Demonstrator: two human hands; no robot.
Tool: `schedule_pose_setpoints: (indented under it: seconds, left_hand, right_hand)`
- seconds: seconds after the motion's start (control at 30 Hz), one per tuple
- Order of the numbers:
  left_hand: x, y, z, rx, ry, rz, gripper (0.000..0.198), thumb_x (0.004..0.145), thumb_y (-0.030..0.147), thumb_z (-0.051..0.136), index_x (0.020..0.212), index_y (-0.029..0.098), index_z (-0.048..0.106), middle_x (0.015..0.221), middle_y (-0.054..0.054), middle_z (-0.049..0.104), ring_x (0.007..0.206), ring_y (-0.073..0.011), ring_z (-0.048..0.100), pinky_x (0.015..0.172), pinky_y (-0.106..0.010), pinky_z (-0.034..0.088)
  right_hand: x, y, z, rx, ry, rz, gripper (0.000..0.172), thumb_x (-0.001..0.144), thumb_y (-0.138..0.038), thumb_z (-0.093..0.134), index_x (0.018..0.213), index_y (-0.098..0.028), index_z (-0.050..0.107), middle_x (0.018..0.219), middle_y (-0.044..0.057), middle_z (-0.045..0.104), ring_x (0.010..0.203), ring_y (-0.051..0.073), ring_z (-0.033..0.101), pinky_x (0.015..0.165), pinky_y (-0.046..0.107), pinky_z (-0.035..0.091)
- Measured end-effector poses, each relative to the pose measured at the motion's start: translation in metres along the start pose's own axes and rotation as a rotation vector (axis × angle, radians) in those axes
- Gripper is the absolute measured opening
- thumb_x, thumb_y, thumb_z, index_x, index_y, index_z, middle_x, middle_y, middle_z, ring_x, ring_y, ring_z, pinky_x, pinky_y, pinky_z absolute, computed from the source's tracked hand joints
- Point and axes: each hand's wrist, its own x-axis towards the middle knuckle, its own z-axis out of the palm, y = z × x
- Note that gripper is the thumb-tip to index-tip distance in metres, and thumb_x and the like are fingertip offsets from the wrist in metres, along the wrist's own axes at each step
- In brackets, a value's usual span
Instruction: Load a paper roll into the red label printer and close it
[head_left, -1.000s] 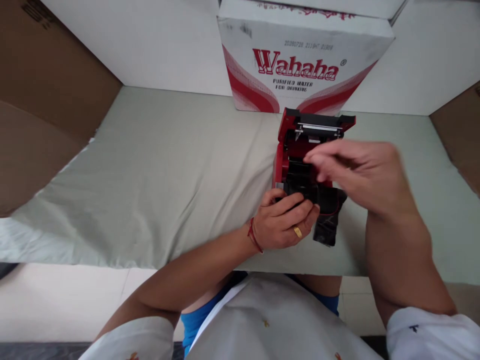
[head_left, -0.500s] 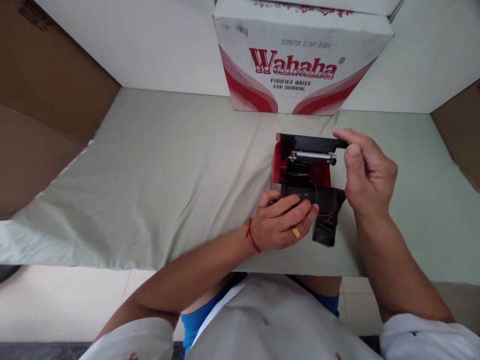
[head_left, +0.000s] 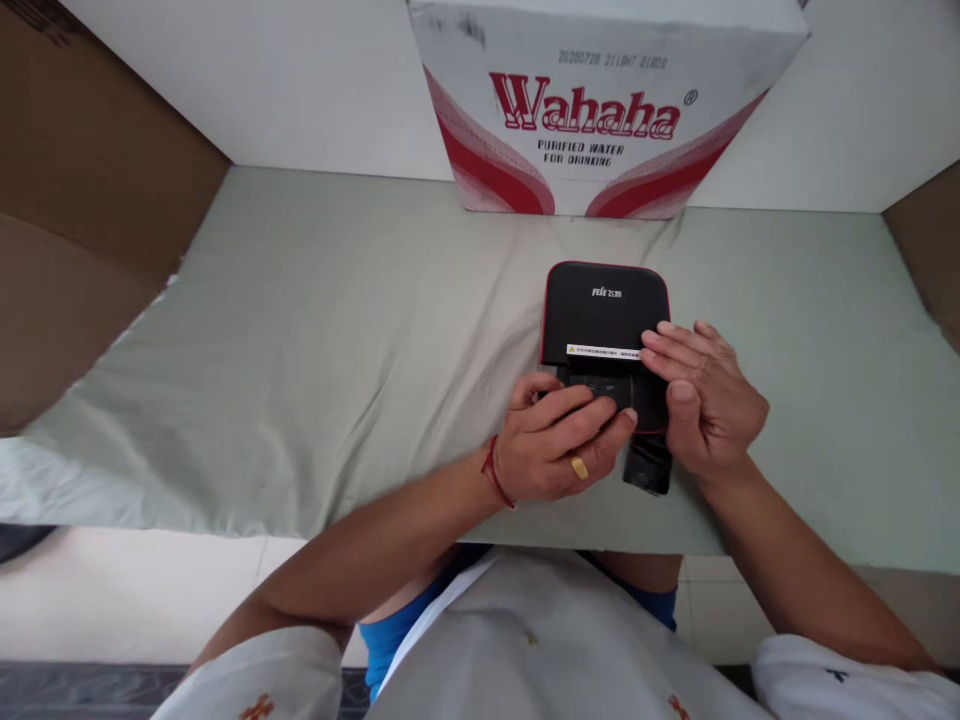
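Note:
A small label printer [head_left: 606, 315] with a black lid and red sides lies on the cloth-covered table, its lid down. My left hand [head_left: 559, 440] grips the front left of it, thumb by the side and curled fingers pressing on the dark front part. From under the front edge hangs a black strip [head_left: 648, 465]; its upper end is covered. My right hand [head_left: 706, 395] is laid on the lid's right front corner with fingers stretched out, covering the end of a white warning sticker [head_left: 600, 352]. The inside of the printer is hidden.
A white and red water carton [head_left: 592, 110] stands behind the printer against the white wall. Brown cardboard [head_left: 97, 200] rises at the left, and another brown panel [head_left: 934, 255] at the right. The pale green cloth [head_left: 337, 300] has creases. The table's front edge is close to my body.
The printer's lid, raised before with the roller inside showing, has come down over the body. My right hand has moved from the raised lid's edge onto its top. My left hand stays put.

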Motion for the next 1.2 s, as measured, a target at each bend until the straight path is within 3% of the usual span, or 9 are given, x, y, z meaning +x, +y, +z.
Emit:
schedule_pose_setpoints:
  seconds: [0.2, 0.33, 0.43, 0.67, 0.83, 0.9, 0.97, 1.07, 1.2]
  left_hand:
    - [0.001, -0.019, -0.009, -0.167, 0.137, -0.267, 0.057, 0.113, 0.05, 0.043, 0.161, 0.023, 0.056, 0.122, -0.01, 0.085, 0.113, -0.0261, 0.079, 0.105, -0.046, 0.051]
    - [0.002, -0.03, -0.011, -0.257, 0.124, -0.429, 0.048, 0.116, 0.045, 0.036, 0.15, 0.029, 0.066, 0.11, -0.003, 0.089, 0.114, -0.0249, 0.081, 0.118, -0.049, 0.044]
    - [0.001, -0.034, -0.008, -0.31, 0.158, -0.494, 0.045, 0.117, 0.043, 0.034, 0.135, 0.031, 0.074, 0.102, -0.001, 0.089, 0.102, -0.0231, 0.083, 0.114, -0.049, 0.046]
    - [-0.002, -0.041, -0.001, -0.361, 0.198, -0.462, 0.035, 0.115, 0.037, 0.043, 0.125, 0.032, 0.076, 0.096, 0.0, 0.088, 0.091, -0.0231, 0.081, 0.095, -0.048, 0.051]
    - [-0.006, -0.047, -0.003, -0.511, 0.142, -0.512, 0.03, 0.103, 0.036, 0.067, 0.133, 0.032, 0.072, 0.098, -0.001, 0.086, 0.095, -0.0261, 0.079, 0.093, -0.049, 0.056]
    - [-0.01, -0.05, -0.001, -0.6, 0.146, -0.556, 0.037, 0.101, 0.038, 0.071, 0.138, 0.032, 0.069, 0.105, -0.002, 0.084, 0.105, -0.0268, 0.079, 0.1, -0.05, 0.058]
    - [-0.015, -0.056, 0.003, -0.684, 0.152, -0.603, 0.052, 0.098, 0.046, 0.076, 0.147, 0.034, 0.063, 0.126, -0.005, 0.08, 0.124, -0.0283, 0.075, 0.114, -0.051, 0.054]
    - [-0.02, -0.068, 0.011, -0.866, 0.118, -0.704, 0.092, 0.083, 0.061, 0.089, 0.163, 0.041, 0.047, 0.166, -0.004, 0.058, 0.161, -0.0341, 0.051, 0.135, -0.053, 0.038]
    - [-0.019, -0.074, 0.016, -1.179, 0.015, -0.809, 0.114, 0.076, 0.062, 0.094, 0.171, 0.049, 0.033, 0.182, 0.0, 0.04, 0.174, -0.0371, 0.029, 0.143, -0.059, 0.022]
  right_hand:
    - [-0.001, -0.001, 0.005, -0.01, 0.037, 0.029, 0.036, 0.109, -0.021, 0.053, 0.129, -0.033, 0.081, 0.128, 0.002, 0.087, 0.13, 0.027, 0.08, 0.122, 0.058, 0.055]
    - [-0.003, -0.002, 0.007, -0.005, 0.051, 0.043, 0.035, 0.109, -0.021, 0.053, 0.126, -0.032, 0.081, 0.127, 0.002, 0.087, 0.129, 0.029, 0.08, 0.121, 0.06, 0.056]
    - [-0.003, -0.003, 0.007, -0.01, 0.045, 0.049, 0.035, 0.109, -0.02, 0.053, 0.125, -0.031, 0.081, 0.126, 0.003, 0.087, 0.129, 0.029, 0.08, 0.121, 0.06, 0.056]
    - [-0.001, -0.006, 0.004, 0.003, 0.021, 0.067, 0.032, 0.108, -0.018, 0.053, 0.121, -0.03, 0.081, 0.124, 0.004, 0.087, 0.128, 0.028, 0.079, 0.122, 0.06, 0.054]
    - [0.0, -0.014, -0.001, 0.008, -0.067, 0.038, 0.041, 0.115, -0.038, 0.044, 0.14, -0.028, 0.075, 0.133, 0.01, 0.084, 0.133, 0.032, 0.075, 0.125, 0.065, 0.049]
    - [-0.002, -0.02, -0.002, 0.007, -0.101, -0.036, 0.049, 0.116, -0.046, 0.039, 0.149, -0.029, 0.071, 0.138, 0.011, 0.082, 0.136, 0.033, 0.072, 0.124, 0.065, 0.05]
    - [-0.005, -0.024, -0.002, 0.015, -0.113, -0.111, 0.051, 0.117, -0.05, 0.037, 0.15, -0.032, 0.071, 0.137, 0.008, 0.082, 0.135, 0.033, 0.069, 0.124, 0.064, 0.051]
    - [-0.008, -0.029, -0.001, 0.039, -0.1, -0.148, 0.048, 0.117, -0.046, 0.039, 0.143, -0.035, 0.077, 0.123, 0.005, 0.084, 0.126, 0.03, 0.067, 0.122, 0.06, 0.053]
    - [-0.008, -0.029, -0.002, 0.064, -0.094, -0.142, 0.044, 0.115, -0.041, 0.044, 0.14, -0.034, 0.08, 0.107, 0.006, 0.083, 0.116, 0.03, 0.066, 0.114, 0.058, 0.057]
